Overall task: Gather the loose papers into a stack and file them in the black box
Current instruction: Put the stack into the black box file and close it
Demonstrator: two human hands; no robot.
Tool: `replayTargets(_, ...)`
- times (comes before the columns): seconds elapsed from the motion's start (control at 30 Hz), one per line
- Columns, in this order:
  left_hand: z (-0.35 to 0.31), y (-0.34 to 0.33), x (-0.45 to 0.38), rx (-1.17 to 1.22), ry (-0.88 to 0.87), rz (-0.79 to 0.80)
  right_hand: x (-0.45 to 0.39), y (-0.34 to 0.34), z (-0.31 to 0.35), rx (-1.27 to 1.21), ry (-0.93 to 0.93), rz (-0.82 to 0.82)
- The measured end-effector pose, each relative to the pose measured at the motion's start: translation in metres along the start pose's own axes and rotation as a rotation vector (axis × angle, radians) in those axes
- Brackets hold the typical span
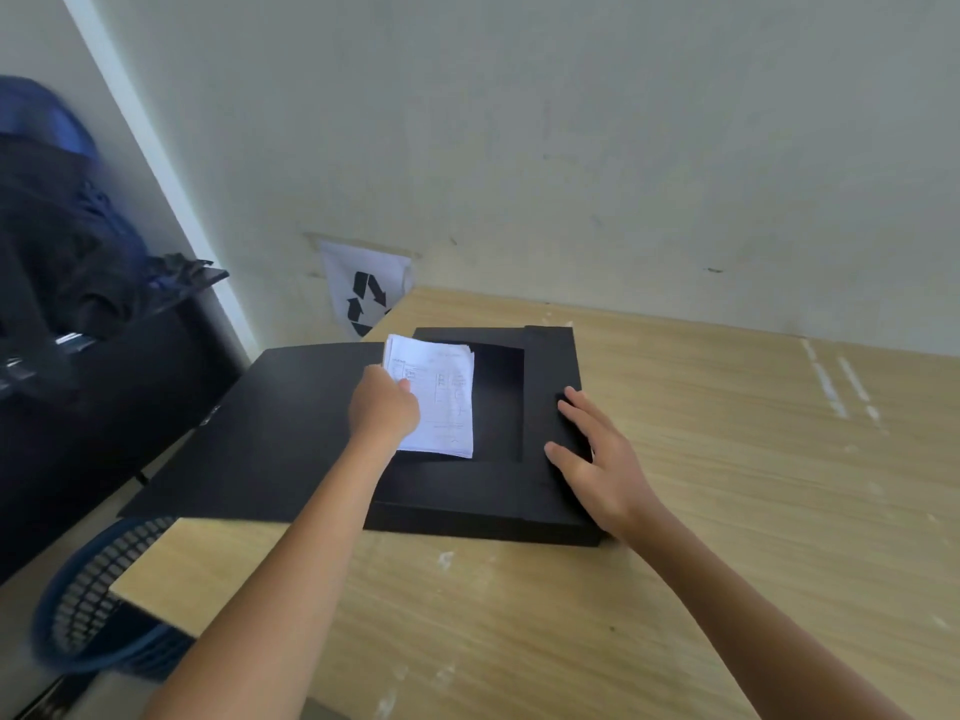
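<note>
We count two hands: left hand (pixel 383 407) and right hand (pixel 592 459). There is one stack of papers (pixel 439 400) in the left fingers, one black box (pixel 550 366) under the right fingers, one wooden table (pixel 701 459), one blue basket (pixel 98 605), one recycling sign (pixel 368 293).

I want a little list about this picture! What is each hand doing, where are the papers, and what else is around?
left hand: left hand grips the paper stack by its left edge
right hand: right hand rests flat, fingers straight, on the black box right rim
papers: held over the box's open hollow, left side
box lid: flap lies open to the left
table: wooden table, box on it
nearby: blue basket below the table's left corner; recycling sign on the wall
</note>
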State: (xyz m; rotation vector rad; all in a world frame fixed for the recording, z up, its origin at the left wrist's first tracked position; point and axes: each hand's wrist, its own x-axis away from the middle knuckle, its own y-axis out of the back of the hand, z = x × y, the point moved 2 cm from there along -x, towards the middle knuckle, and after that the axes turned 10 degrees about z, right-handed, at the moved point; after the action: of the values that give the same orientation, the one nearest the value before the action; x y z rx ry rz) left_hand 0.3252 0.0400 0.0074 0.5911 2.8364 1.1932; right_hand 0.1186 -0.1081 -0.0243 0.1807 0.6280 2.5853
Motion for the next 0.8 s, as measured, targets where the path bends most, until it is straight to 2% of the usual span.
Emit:
replayTargets(0.27, -0.026, -0.042, 0.001, -0.22, -0.053, 0.205, -0.003, 0.0, -0.002, 0.169, 0.005, 0.036)
replayTargets(0.57, -0.049, -0.078, 0.024, -0.152, -0.107, 0.321, -0.005, 0.0, -0.002, 0.281, 0.009, 0.08)
replayTargets(0.7, -0.047, -0.068, 0.031, -0.332, -0.182, 0.286, -0.007, 0.0, -0.003, 0.32, 0.002, 0.091)
replayTargets(0.8, -0.044, -0.062, 0.032, -0.288, -0.168, 0.28, -0.007, 0.0, -0.002, 0.335, 0.003, 0.101)
